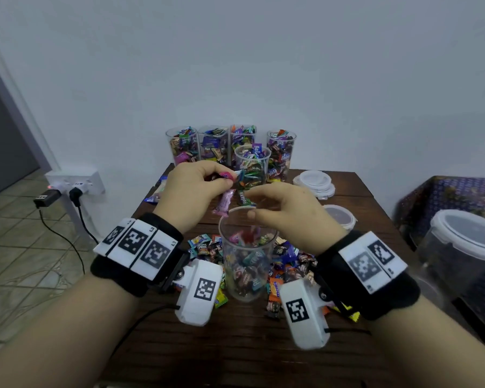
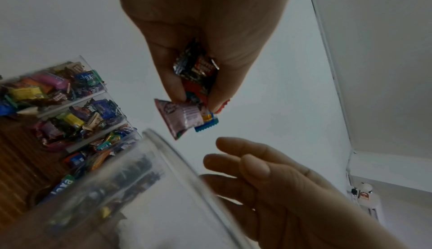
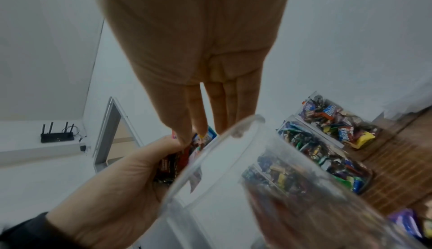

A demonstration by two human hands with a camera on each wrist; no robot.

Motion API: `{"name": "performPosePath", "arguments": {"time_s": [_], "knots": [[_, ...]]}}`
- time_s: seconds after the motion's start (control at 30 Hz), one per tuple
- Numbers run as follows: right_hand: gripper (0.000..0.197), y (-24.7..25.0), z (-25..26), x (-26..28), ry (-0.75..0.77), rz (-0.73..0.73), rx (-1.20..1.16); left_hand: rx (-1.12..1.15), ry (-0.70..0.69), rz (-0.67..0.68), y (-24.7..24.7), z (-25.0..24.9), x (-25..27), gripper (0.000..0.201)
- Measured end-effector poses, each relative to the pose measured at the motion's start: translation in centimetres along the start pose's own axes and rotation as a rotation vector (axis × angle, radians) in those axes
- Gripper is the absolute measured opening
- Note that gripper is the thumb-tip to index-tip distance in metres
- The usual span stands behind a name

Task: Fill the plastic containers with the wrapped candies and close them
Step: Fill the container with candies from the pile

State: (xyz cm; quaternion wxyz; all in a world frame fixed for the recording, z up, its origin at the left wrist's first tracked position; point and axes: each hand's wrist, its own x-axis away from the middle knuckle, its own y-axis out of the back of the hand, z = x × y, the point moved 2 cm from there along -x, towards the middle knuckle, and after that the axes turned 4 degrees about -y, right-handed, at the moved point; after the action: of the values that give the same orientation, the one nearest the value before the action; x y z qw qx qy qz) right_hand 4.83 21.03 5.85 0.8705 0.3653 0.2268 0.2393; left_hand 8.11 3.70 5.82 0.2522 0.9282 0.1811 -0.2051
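Note:
A clear plastic container (image 1: 247, 264), partly filled with wrapped candies, stands in the middle of the table. Above its mouth my left hand (image 1: 221, 177) grips a bunch of wrapped candies (image 2: 195, 75). A pink candy (image 1: 223, 203) hangs below the fingers, and a green one (image 1: 244, 198) sits beside it. My right hand (image 1: 254, 208) hovers over the rim (image 2: 168, 151) with straight, relaxed fingers (image 3: 219, 108) and holds nothing. In the right wrist view its fingertips reach the candies in the left hand (image 3: 121, 169).
Loose candies (image 1: 287, 266) lie around the container on the wooden table (image 1: 235, 345). Several filled open containers (image 1: 213, 144) stand at the back by the wall. White lids (image 1: 314, 182) are stacked at back right, and a big lidded tub (image 1: 465, 247) stands on the right.

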Motion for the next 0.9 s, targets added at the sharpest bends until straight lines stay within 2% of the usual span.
{"name": "performPosePath", "arguments": {"time_s": [0.1, 0.23, 0.33, 0.4, 0.47, 0.53, 0.67, 0.77, 0.9], "knots": [[0.05, -0.5, -0.9, 1.4, -0.039, -0.097, -0.137, 0.018, -0.008, 0.002, -0.2, -0.3, 0.1, 0.021], [0.099, -2.7, -2.7, 2.7, -0.157, 0.028, -0.419, 0.041, -0.015, 0.02, -0.8, -0.8, 0.5, 0.02], [0.113, -4.8, -3.7, 2.9, -0.193, 0.097, -0.562, 0.062, -0.017, 0.063, -1.3, -1.0, 1.1, 0.019], [0.107, -5.5, -4.2, 2.7, -0.185, 0.08, -0.612, 0.071, -0.01, 0.103, -1.8, -1.1, 1.6, 0.018], [0.09, -5.7, -4.3, 2.6, -0.17, 0.066, -0.626, 0.034, -0.016, 0.144, -2.2, -1.0, 2.1, 0.017], [0.081, -5.7, -4.6, 2.6, -0.165, 0.06, -0.645, 0.01, -0.004, 0.176, -2.4, -0.7, 2.5, 0.016], [0.091, -5.7, -5.0, 2.7, -0.165, 0.043, -0.676, -0.01, -0.011, 0.205, -2.7, -0.6, 3.0, 0.014], [0.088, -5.8, -5.0, 2.7, -0.141, 0.044, -0.694, 0.028, -0.01, 0.227, -2.8, -0.8, 3.2, 0.012], [0.072, -5.6, -4.7, 2.7, -0.119, 0.04, -0.719, 0.053, -0.024, 0.226, -2.6, -0.9, 3.4, 0.01]]}}
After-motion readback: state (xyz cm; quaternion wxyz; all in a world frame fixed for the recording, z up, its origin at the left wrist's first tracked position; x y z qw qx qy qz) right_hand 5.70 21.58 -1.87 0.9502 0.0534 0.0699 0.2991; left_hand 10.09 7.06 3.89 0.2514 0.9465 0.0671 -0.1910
